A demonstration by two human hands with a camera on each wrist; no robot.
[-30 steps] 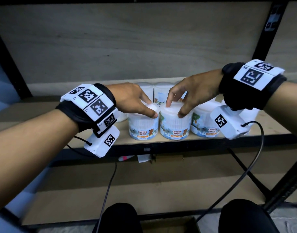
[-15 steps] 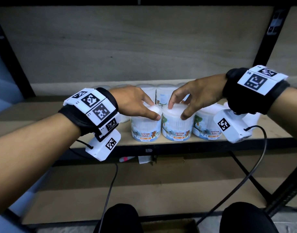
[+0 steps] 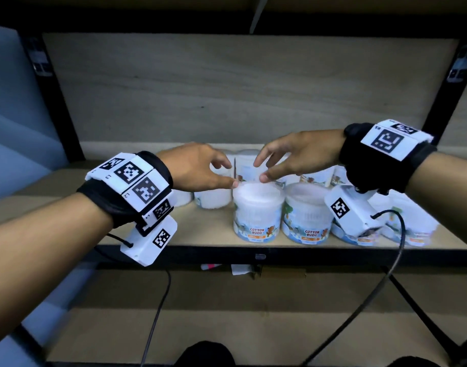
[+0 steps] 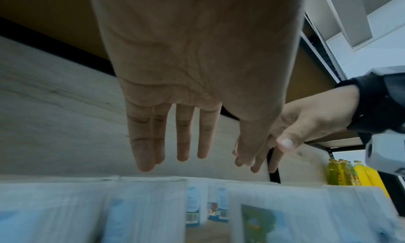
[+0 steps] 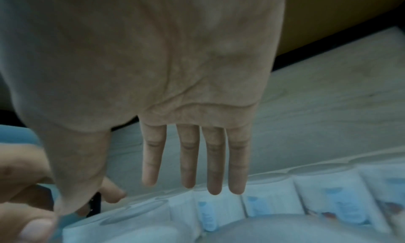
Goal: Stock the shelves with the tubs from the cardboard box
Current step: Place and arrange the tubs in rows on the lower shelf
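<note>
Several white tubs labelled cotton buds stand on the wooden shelf (image 3: 116,229), in a front row and a back row. My left hand (image 3: 231,174) and right hand (image 3: 260,170) hover side by side just over the lid of the leftmost front tub (image 3: 257,210), thumbs close to its top. Both hands are empty. In the left wrist view my straight fingers (image 4: 183,139) hang above blurred tubs (image 4: 142,212). The right wrist view shows the same: loose, straight fingers (image 5: 213,160) over the tubs (image 5: 274,201). The cardboard box is out of view.
A second front tub (image 3: 309,215) stands right of the first, with more behind my right wrist. The shelf's black front rail (image 3: 333,254) and uprights frame the bay. A lower board (image 3: 227,313) lies below. Yellow bottles (image 4: 359,175) stand in the neighbouring bay.
Both hands have come up off the tub lids they were touching, and their fingers have straightened. The head view has swung left, so the tubs sit further right.
</note>
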